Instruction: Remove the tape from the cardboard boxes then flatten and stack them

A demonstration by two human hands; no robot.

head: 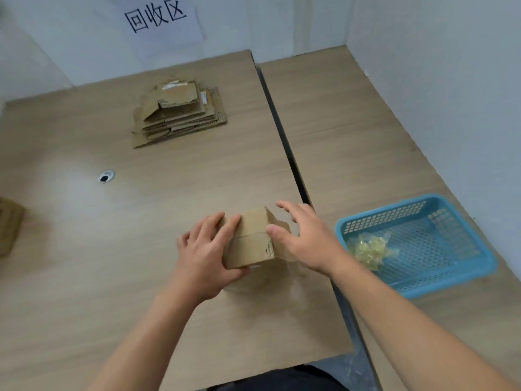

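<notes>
The left hand (pixel 204 251) grips the small cardboard box (pixel 249 251) on the desk (pixel 112 277), the right hand (pixel 306 239) rests open-fingered at its 3 o'clock side, and a wall sign (pixel 158 19) at 12 o'clock reads 回收区

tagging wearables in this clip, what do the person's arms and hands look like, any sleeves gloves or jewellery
The left hand and right hand are bare: no gloves, rings or markings. The left forearm and right forearm are bare too, with no sleeves, watch or bands in view. A dark garment shows at the bottom edge.
</notes>
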